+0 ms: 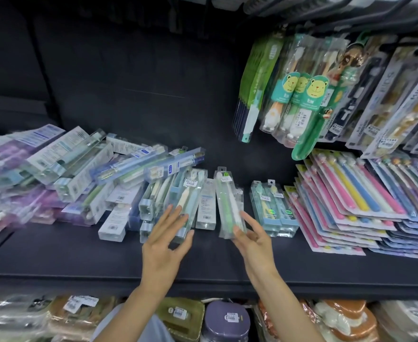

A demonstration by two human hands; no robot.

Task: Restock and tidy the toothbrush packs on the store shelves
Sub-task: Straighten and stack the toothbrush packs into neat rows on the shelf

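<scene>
Clear toothbrush packs lie on the dark shelf. My left hand reaches in with straight, spread fingers, its fingertips on the lower end of a clear pack with cream and blue brushes. My right hand is open too. Its fingertips and thumb touch the lower end of a narrow pack with a green and white brush, which lies apart from the others. Whether either hand grips its pack is not plain. An untidy pile of boxed packs spreads to the left.
Small teal packs lie right of my right hand. Beyond them is a stack of flat cards with pink, yellow and blue brushes. Children's bear-topped brushes hang on hooks above. Below the shelf edge, bagged goods fill the lower shelf.
</scene>
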